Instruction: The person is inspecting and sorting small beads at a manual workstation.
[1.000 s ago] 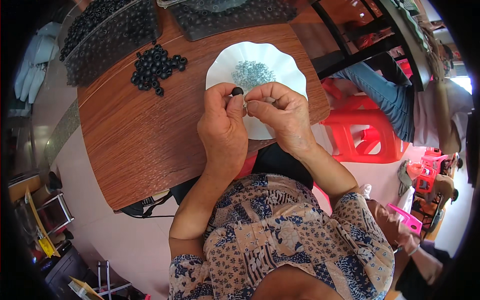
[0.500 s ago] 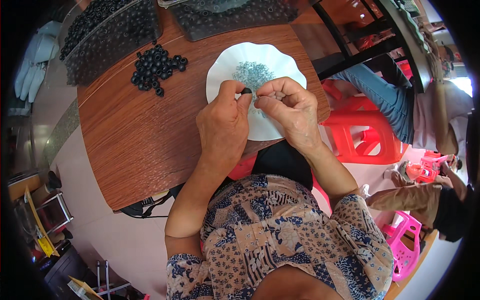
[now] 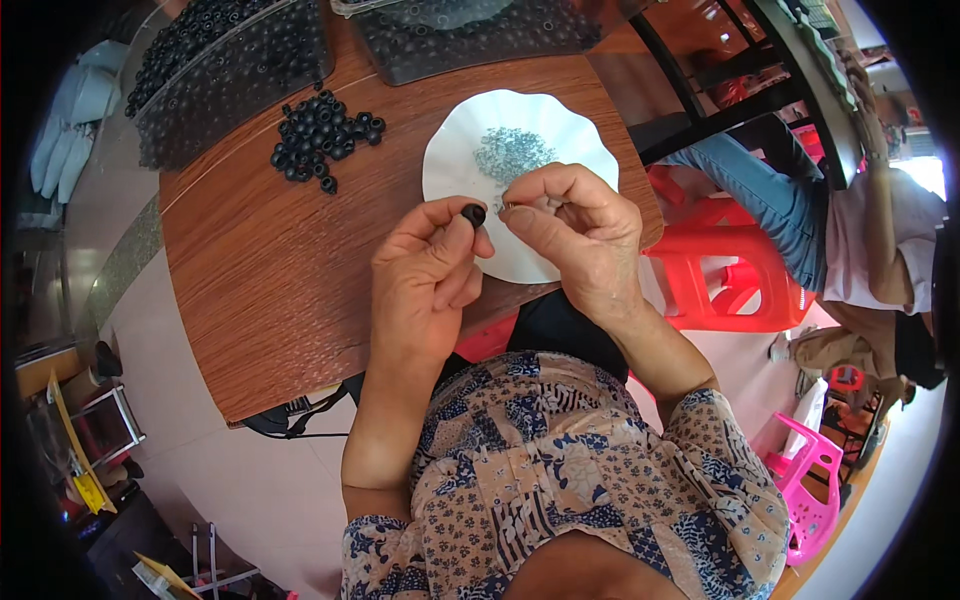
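Note:
My left hand [image 3: 412, 285] pinches a small black ring-like part [image 3: 474, 214] between thumb and fingertips, its hole turned upward. Close beside it, my right hand [image 3: 592, 240] has thumb and forefinger pressed together over the plate; a tiny bit shows at the tips, too small to name. Under both hands lies a white plate [image 3: 450, 160] with a wavy rim. On it is a loose heap of tiny pale grey-green pieces [image 3: 510, 153]. A pile of similar black parts [image 3: 322, 135] rests on the wooden table [image 3: 270, 270], left of the plate.
Two clear boxes full of black parts, a left box [image 3: 230, 100] and a right box [image 3: 470, 45], stand along the far edge. A red stool [image 3: 730, 275] and a person in jeans [image 3: 745, 195] are right of the table. A pink chair [image 3: 815, 490] stands lower right.
My left hand has turned over and moved down and left, so the black part's hole now shows. My right hand keeps its pinch nearby. At the right, a person in the background has shifted.

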{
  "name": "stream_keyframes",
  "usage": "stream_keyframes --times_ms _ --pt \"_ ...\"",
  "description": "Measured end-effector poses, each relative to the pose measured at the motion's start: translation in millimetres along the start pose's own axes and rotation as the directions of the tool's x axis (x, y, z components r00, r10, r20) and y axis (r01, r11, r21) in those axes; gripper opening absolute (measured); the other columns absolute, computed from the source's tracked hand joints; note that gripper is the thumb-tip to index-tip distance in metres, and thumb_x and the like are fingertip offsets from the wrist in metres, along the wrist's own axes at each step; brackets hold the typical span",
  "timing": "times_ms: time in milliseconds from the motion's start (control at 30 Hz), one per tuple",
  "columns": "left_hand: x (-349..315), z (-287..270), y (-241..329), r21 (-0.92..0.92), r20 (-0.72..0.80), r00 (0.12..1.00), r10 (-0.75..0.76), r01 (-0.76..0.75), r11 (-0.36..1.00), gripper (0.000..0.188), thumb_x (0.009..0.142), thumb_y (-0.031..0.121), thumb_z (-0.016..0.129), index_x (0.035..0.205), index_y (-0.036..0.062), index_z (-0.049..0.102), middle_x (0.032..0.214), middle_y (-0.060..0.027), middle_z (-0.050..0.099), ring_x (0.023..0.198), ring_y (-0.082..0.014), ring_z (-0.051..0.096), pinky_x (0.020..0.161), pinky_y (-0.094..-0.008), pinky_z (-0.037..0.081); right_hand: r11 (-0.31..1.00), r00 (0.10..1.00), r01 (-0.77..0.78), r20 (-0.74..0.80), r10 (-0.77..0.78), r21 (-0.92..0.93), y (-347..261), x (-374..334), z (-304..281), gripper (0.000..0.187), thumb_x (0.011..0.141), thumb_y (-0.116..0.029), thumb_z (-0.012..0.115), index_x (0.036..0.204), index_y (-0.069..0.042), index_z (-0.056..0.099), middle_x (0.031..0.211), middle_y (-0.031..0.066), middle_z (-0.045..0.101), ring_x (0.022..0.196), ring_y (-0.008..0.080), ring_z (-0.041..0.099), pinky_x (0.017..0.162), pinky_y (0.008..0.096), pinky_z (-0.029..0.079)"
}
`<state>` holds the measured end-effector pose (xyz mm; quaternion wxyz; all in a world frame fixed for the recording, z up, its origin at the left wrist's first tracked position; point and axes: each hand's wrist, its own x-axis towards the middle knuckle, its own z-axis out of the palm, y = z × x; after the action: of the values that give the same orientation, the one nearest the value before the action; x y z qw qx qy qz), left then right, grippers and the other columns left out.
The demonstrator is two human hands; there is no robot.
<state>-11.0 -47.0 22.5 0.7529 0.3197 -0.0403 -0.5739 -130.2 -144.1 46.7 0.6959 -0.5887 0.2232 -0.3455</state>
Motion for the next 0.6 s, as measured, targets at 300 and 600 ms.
stream_keyframes --times_ms 300,600 --pt "-10.1 -6.1 -0.3 -0.033 0.038 0.999 0.032 -0.031 0.999 0.018 0.092 0.008 0.056 0.105 -0.0025 0.058 0.077 -0.0108 0.062 0.041 -0.0023 0.031 0.041 -0.017 0.025 0.981 0.993 0.084 0.099 -0.067 -0.173 -0.7 -1.8 13.1 0.016 0.081 0.01 0.062 0.096 0.003 0.062 0.091 0.0049 0.06 0.082 0.0091 0.055 0.07 0.022 0.044" --pt "-15.7 -7.8 -1.9 -0.073 0.02 1.0 0.017 -0.015 0.997 0.017 0.093 0.009 0.054 0.104 -0.0031 0.058 0.075 -0.0095 0.061 0.042 -0.0024 0.032 0.042 -0.0168 0.025 0.498 0.79 0.598 0.356 -0.499 -0.628 6.7 1.2 15.4 0.025 0.067 0.008 0.068 0.091 0.002 0.065 0.084 0.009 0.06 0.069 0.0174 0.053 0.062 0.0266 0.043"
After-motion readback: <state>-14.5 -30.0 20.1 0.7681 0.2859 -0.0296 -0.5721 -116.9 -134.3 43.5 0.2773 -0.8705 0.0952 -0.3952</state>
